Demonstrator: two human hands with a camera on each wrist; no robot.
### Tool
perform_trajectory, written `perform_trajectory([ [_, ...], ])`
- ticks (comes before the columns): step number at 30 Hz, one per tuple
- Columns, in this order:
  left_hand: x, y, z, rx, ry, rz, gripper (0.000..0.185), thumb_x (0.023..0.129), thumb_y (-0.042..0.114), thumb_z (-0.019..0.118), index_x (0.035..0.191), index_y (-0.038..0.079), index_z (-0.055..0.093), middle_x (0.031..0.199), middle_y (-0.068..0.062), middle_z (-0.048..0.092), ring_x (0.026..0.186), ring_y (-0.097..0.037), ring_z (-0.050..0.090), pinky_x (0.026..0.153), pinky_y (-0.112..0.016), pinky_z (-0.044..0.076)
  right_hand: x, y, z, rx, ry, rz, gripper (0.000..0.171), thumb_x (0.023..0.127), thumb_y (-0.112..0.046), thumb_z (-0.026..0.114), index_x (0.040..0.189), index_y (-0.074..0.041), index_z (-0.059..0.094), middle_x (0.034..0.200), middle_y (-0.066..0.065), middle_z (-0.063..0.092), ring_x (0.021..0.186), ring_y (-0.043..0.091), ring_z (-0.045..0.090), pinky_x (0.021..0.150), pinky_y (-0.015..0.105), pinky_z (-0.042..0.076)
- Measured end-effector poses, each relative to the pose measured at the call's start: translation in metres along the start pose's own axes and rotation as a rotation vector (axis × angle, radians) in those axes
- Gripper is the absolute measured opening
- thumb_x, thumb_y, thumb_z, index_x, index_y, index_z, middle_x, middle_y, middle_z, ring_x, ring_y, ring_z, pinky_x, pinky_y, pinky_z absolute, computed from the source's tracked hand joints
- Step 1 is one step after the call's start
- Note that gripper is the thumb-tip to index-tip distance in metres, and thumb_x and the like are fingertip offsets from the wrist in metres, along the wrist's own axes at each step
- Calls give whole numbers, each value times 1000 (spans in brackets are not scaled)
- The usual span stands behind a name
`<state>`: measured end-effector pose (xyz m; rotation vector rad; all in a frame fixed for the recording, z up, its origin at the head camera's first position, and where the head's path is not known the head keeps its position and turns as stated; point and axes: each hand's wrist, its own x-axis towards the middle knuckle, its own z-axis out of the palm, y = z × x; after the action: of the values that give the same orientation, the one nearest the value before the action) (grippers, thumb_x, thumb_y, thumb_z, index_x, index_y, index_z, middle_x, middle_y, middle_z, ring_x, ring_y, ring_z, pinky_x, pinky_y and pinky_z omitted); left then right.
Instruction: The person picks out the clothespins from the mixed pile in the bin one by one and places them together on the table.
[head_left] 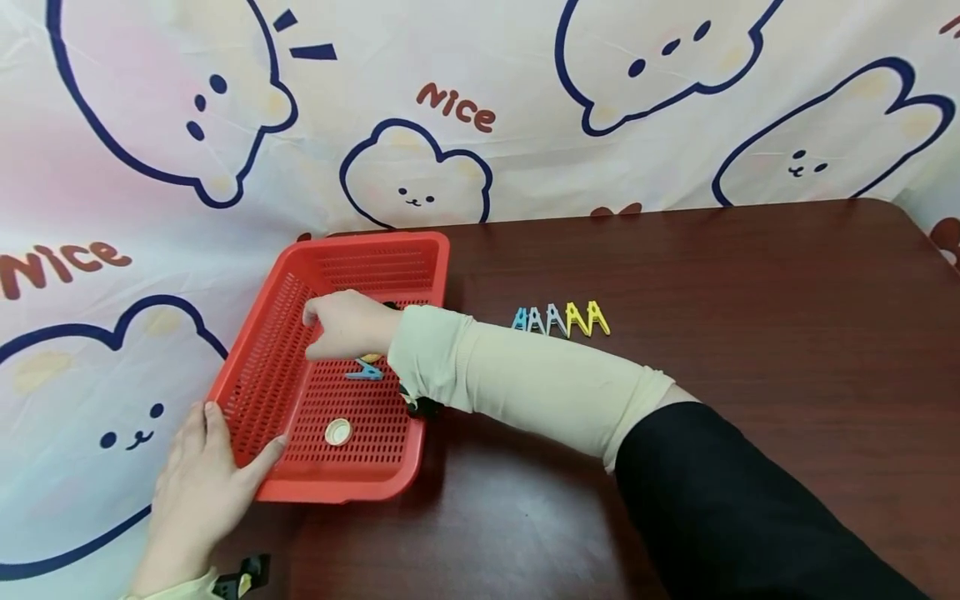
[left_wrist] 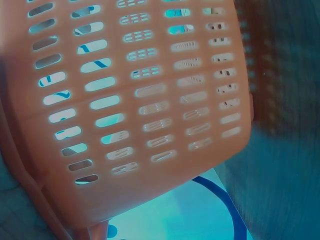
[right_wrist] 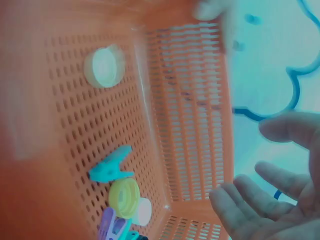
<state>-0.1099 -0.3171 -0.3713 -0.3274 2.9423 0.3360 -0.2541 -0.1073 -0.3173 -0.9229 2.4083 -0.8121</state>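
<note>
Basket: red perforated plastic basket [head_left: 273,367], rectangular with slotted walls and a gridded floor; I see it on the dark brown wooden table [head_left: 750,333], at that table's left end, partly over the edge against the bear-print cloth [head_left: 112,208].
Left hand: my left hand [head_left: 202,487] grips the basket's near left corner, thumb hooked over the rim, the other fingers outside the wall.
Right hand: my right hand [head_left: 347,325] hovers inside the basket over its far half; in the right wrist view the fingers [right_wrist: 240,205] are spread and relaxed, holding nothing.
Basket contents: a white round bottle cap [head_left: 338,432] lies on the floor near the front wall; a light blue plastic clothes peg [head_left: 365,372] lies mid-floor, just below my right hand; a yellow round cap [right_wrist: 124,197] and a purple peg [right_wrist: 107,225] sit beside it.
Outside the basket: a row of small blue and yellow plastic pegs [head_left: 561,319] stands to its right, well apart.
</note>
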Motion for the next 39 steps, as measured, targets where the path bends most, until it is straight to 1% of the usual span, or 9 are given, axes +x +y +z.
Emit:
perform_trajectory([
  [9, -1, -3, 0, -17, 50, 50, 110, 100, 61, 54, 154, -20, 4, 157, -47, 6, 139, -67, 15, 102, -85, 21, 13, 1, 5, 92, -136, 66, 45, 102, -27, 66, 143, -11, 54, 111, -2, 60, 64, 9, 44, 61, 24, 41],
  [12, -2, -4, 0, -24, 58, 54, 110, 100, 61, 54, 155, -20, 4, 158, -47, 6, 140, -67, 14, 102, -85, 20, 19, 3, 10, 199, -169, 116, 38, 101, -23, 67, 135, -10, 56, 101, -2, 56, 57, 10, 38, 57, 26, 40],
  [14, -3, -5, 1, -27, 62, 57, 109, 100, 61, 54, 155, -20, 4, 158, -47, 6, 141, -67, 14, 103, -85, 19, 25, 3, 14, 206, -173, 124, 18, 101, -22, 67, 114, -10, 61, 86, -3, 51, 53, 9, 34, 54, 26, 39],
  [15, -3, -6, 1, -29, 63, 61, 109, 100, 61, 54, 154, -20, 4, 158, -47, 6, 141, -67, 14, 103, -85, 19, 29, 3, 17, 187, -176, 122, 13, 101, -22, 67, 100, -11, 59, 77, -3, 46, 51, 9, 32, 53, 26, 37],
  [17, -4, -6, 2, -34, 66, 68, 109, 100, 60, 54, 154, -20, 5, 158, -47, 6, 141, -67, 14, 104, -84, 18, 37, 3, 22, 105, -185, 117, 30, 101, -22, 66, 79, -14, 48, 64, -3, 34, 48, 10, 26, 52, 26, 32],
  [20, -3, -7, 5, -43, 74, 79, 108, 100, 60, 54, 154, -20, 6, 158, -46, 6, 142, -66, 14, 105, -83, 18, 45, 4, 30, -3, -204, 122, 43, 101, -21, 64, 69, -17, 36, 60, -4, 27, 49, 11, 24, 53, 26, 28],
  [31, -2, -8, 4, -44, 86, 81, 110, 99, 63, 53, 155, -19, 6, 159, -45, 6, 144, -64, 12, 104, -84, 19, 57, 16, 41, -184, -192, 165, 44, 101, -11, 58, 64, -17, 36, 56, -3, 28, 49, 12, 26, 54, 26, 26],
  [35, -4, -9, 4, -50, 71, 73, 110, 99, 62, 53, 155, -19, 5, 160, -45, 5, 144, -64, 12, 105, -83, 18, 63, 17, 46, -336, -241, 149, 33, 105, -11, 51, 73, -17, 43, 65, -2, 32, 56, 13, 26, 58, 27, 26],
  [39, -5, -9, 4, -51, 57, 54, 110, 99, 61, 55, 155, -19, 4, 159, -45, 4, 144, -64, 11, 106, -83, 17, 67, 18, 53, -497, -280, 97, 16, 107, -14, 51, 94, -17, 60, 84, -2, 51, 71, 13, 39, 68, 28, 30],
])
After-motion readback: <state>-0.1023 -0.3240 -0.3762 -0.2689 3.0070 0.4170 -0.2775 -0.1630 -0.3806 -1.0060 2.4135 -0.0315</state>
